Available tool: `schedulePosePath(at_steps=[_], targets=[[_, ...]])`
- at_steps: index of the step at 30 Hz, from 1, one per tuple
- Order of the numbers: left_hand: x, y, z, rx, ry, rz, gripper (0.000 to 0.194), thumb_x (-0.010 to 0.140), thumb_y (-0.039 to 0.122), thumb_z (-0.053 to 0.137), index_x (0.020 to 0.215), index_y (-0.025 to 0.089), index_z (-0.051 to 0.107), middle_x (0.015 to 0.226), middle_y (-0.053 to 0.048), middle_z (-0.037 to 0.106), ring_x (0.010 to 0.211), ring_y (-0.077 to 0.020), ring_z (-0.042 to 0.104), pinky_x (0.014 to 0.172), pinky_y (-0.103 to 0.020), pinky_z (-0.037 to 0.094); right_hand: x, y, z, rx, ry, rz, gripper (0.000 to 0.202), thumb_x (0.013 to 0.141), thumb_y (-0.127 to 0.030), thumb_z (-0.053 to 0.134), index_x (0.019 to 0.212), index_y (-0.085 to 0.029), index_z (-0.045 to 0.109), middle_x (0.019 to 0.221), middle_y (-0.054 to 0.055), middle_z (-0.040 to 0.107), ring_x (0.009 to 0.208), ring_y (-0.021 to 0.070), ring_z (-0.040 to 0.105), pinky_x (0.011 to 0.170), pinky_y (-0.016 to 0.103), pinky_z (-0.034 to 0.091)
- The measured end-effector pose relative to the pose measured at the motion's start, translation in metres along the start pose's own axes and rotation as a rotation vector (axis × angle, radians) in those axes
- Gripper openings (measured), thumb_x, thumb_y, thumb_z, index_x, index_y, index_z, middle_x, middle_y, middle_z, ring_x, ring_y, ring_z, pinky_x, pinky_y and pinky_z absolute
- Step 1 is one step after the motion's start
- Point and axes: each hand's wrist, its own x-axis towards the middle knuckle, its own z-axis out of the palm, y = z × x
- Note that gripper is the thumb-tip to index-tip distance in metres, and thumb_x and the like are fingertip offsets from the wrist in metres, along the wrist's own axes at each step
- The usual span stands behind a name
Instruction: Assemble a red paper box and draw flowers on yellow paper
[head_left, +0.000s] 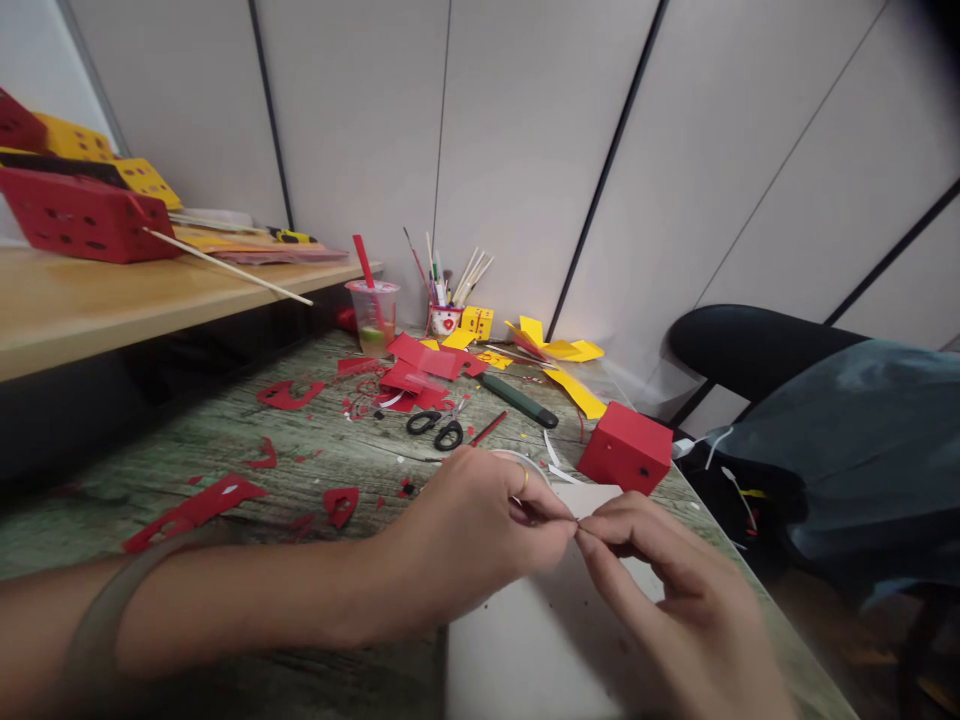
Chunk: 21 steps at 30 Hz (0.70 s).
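Note:
My left hand point(487, 520) and my right hand point(667, 570) meet fingertip to fingertip above a white board point(517, 655). Both are closed in a pinch; whatever they hold between thumb and forefinger is too small to name. Just beyond my right hand sits a red paper box point(626, 447) with small dark dots on its sides. Black-handled scissors point(435, 428) lie past my left hand, beside a thin dark red stick point(488, 429). A few dark specks are scattered on the board.
Red paper scraps point(196, 510) and yellow paper strips point(574, 392) litter the wooden table. A green-handled tool point(519, 400), a plastic cup point(373, 318) and a brush pot point(445, 321) stand or lie farther back. A shelf point(135, 300) overhangs the left; a chair point(750, 350) is at right.

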Motion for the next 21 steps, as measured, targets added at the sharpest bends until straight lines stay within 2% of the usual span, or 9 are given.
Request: schedulePosePath(at_steps=[5,13,17,21], targets=[[0.001,-0.003,0.001,-0.053,0.019,-0.041,0.015,0.071,0.019,0.053,0.072,0.018,0.067,0.069,0.000,0.066,0.063,-0.0124,0.057,0.057,-0.021,0.044,0.000,0.001,0.000,0.024,0.003,-0.010,0.013,0.079,-0.018,0.052,0.066,-0.021,0.054,0.065,-0.001,0.055,0.060,0.0142,0.053,0.055,0.024,0.041],[0.003,-0.004,0.000,-0.190,0.044,-0.108,0.009,0.068,0.015,0.054,0.067,0.018,0.062,0.062,0.005,0.062,0.055,-0.0080,0.053,0.049,-0.017,0.039,0.002,0.003,0.001,0.125,0.013,0.050,0.013,0.077,-0.017,0.055,0.066,-0.023,0.056,0.065,-0.002,0.056,0.060,0.0139,0.052,0.055,0.023,0.040],[0.013,-0.019,-0.007,-0.047,0.088,-0.078,0.009,0.066,0.014,0.052,0.071,0.017,0.060,0.066,0.002,0.061,0.061,-0.0108,0.054,0.053,-0.020,0.041,0.002,0.001,-0.001,0.231,0.072,0.110,0.012,0.076,-0.019,0.056,0.065,-0.024,0.057,0.068,-0.002,0.055,0.063,0.0145,0.051,0.056,0.022,0.040],[0.020,-0.030,-0.012,0.072,0.054,-0.021,0.027,0.063,0.007,0.046,0.080,0.020,0.063,0.080,0.001,0.063,0.074,-0.0137,0.055,0.063,-0.024,0.043,0.005,0.003,-0.002,0.298,0.042,0.162,0.012,0.076,-0.021,0.056,0.064,-0.024,0.057,0.067,-0.002,0.053,0.064,0.0135,0.050,0.058,0.021,0.040]])
